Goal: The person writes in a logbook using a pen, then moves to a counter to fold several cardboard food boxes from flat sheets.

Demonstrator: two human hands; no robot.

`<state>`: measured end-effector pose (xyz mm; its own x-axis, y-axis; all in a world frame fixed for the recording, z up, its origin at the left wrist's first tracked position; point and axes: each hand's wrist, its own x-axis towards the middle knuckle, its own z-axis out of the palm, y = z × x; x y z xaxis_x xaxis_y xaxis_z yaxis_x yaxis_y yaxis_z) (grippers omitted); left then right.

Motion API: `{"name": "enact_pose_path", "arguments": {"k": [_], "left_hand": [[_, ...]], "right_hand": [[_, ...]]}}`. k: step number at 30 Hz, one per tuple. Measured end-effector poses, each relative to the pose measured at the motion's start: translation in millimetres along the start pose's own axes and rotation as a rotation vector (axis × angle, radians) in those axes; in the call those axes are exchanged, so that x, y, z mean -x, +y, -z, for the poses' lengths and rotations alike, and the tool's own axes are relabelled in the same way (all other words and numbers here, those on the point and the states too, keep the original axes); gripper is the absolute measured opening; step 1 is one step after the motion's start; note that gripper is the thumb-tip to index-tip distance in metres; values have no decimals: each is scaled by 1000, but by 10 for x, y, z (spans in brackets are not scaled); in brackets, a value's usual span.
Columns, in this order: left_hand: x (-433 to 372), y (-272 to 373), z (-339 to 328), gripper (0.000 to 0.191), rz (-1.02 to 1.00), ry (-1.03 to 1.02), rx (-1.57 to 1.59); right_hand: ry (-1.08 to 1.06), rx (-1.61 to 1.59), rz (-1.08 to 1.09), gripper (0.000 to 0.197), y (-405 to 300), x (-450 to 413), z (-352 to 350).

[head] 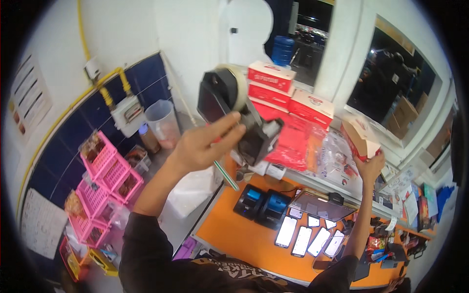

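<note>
My left hand is raised at the centre, its fingers closed on a black tape dispenser that carries a roll of clear tape. A green and white striped strip shows just below that hand. On the right, my right hand grips the lower end of a red and white cardboard box, which is tilted and somewhat blurred. Between my hands, more red and white boxes are stacked on a ledge behind red plastic packs. Clear plastic bags lie beside the packs.
Several lit phones, two black printers and a tablet stand on the orange desk. Pink stacked baskets and a clear plastic container are at left. Part of another person's hand shows at bottom right.
</note>
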<state>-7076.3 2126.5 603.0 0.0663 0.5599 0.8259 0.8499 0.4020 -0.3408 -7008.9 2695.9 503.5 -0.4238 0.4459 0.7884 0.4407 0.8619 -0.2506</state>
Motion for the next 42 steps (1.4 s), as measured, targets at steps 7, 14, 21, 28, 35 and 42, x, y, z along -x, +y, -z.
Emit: {"name": "enact_pose_path", "arguments": {"k": [7,14,21,28,35,42], "left_hand": [[1131,576,1131,47,-25,-141,-155],[2603,1720,2370,45,360,-233,-286],[3781,2896,3397,48,827,-388,-348],[4217,4111,4064,66,1685,-309,-592],[4836,4956,4390,58,2354,1436,-173],[5937,4717,4811,46,2135,1628,-250]], "right_hand": [[-380,257,37,103,-171,473,213],[-1105,-1322,528,87,-3614,3041,1921],[-1830,-1427,551,65,-5033,4931,2749],[-1884,-1538,890,64,-5451,6527,2869],[-1860,-1550,1168,76,-5673,7877,3601],[-1671,-1585,1201,74,-6067,8735,4026]]}}
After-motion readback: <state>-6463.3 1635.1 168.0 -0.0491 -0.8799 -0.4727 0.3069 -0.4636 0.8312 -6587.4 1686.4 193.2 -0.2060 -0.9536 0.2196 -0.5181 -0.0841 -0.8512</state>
